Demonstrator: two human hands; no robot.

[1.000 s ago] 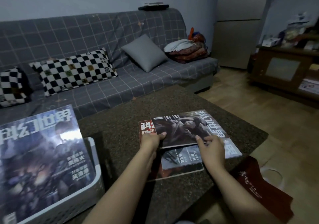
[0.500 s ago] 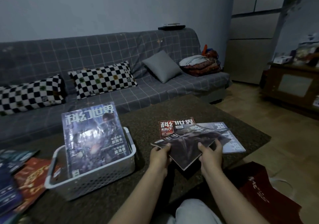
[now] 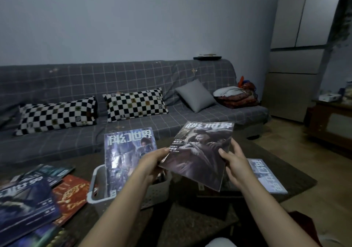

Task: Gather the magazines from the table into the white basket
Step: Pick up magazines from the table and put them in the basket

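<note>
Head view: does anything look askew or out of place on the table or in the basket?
The blue magazine stands upright in the white basket, most of it above the rim, leaning back. More magazines lie fanned and overlapping at the table's left. Both hands, left hand and right hand, hold a dark magazine tilted. No damage visible.

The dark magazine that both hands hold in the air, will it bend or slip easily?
The dark magazine looks thin, yet stays nearly flat between the left hand and the right hand, so probably only slightly floppy. Its cover seems glossy, so perhaps slippery. Likely light.
</note>
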